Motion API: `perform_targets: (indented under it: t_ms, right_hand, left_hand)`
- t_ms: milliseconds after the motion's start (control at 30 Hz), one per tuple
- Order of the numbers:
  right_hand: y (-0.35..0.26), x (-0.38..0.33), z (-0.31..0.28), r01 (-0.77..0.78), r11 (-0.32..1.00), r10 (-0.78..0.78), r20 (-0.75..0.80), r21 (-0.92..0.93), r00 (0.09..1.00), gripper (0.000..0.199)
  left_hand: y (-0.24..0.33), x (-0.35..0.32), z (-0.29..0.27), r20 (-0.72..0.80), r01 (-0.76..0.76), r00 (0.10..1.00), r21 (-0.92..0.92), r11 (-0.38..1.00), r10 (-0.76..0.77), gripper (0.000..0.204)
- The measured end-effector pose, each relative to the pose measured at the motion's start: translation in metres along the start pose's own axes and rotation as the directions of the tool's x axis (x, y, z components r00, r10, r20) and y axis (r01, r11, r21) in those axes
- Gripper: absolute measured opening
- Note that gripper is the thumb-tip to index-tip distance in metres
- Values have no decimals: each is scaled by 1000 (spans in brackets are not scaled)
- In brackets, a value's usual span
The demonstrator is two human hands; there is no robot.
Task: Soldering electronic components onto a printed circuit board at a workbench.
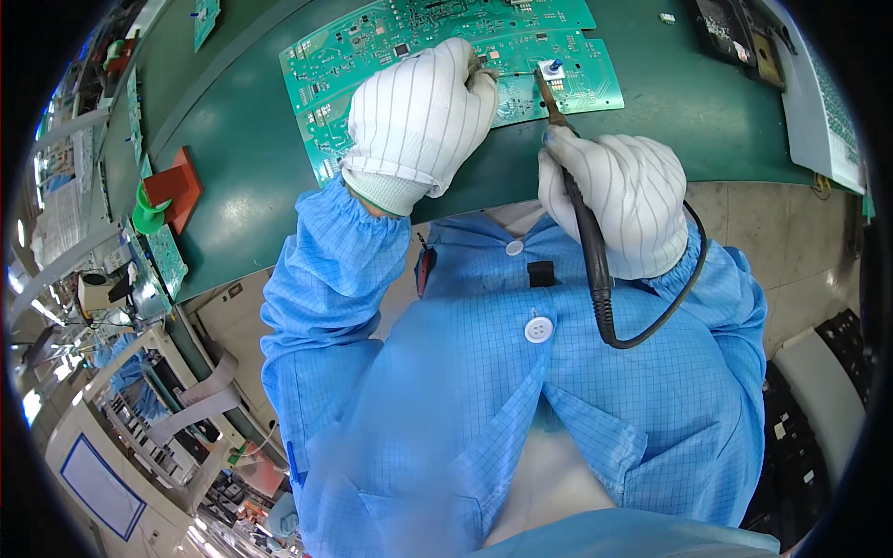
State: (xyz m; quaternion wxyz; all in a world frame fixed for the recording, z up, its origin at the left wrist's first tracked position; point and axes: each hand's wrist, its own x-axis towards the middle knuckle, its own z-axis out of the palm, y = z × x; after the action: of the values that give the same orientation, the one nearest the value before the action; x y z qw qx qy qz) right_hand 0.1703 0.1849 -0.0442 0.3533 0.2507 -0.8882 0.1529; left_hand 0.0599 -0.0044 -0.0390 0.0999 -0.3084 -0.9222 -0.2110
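Observation:
My right hand [623, 200], in a white striped glove, grips a soldering iron [588, 228] with a black handle and cord. The iron's brown tip points up and left onto a green circuit board [595, 79], beside a small white part with a blue top [553, 68]. My left hand [419, 121], gloved the same way, rests over the board's middle with its fingers pinched. From those fingertips a thin strand, which looks like solder wire [513, 73], runs toward the iron's tip. The fingers partly hide the strand and the board beneath.
On the green table [242, 219], a red-brown block [181, 189] and a green spool-like ring [149, 212] lie at the left. More circuit boards [167, 260] stand along the left edge. At the right are a dark tray [730, 37] and a white slab-like object [814, 112].

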Motion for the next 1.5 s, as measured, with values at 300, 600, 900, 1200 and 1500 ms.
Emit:
perform_targets:
  t_ms: [300,600,900,1200,1500]
  right_hand:
    - [-4,-1,2,39,997,-37,22,-69,999,36]
    - [-3,4,-4,12,1000,-12,-16,-20,1000,26]
    - [-2,1,-8,15,1000,-15,12,2,1000,28]
    - [-7,5,-11,23,998,-22,28,-64,999,27]
    - [-17,7,-14,62,979,-41,111,-196,993,27]
  left_hand:
    - [-3,-4,11,-60,-75,995,-27,997,74,13]
    - [-1,-5,17,-156,-198,965,89,976,210,11]
    - [11,-6,2,81,-42,996,-2,999,42,15]
    - [15,10,-7,112,-38,993,-8,999,39,22]
    - [8,41,-4,-132,-603,766,189,775,629,13]
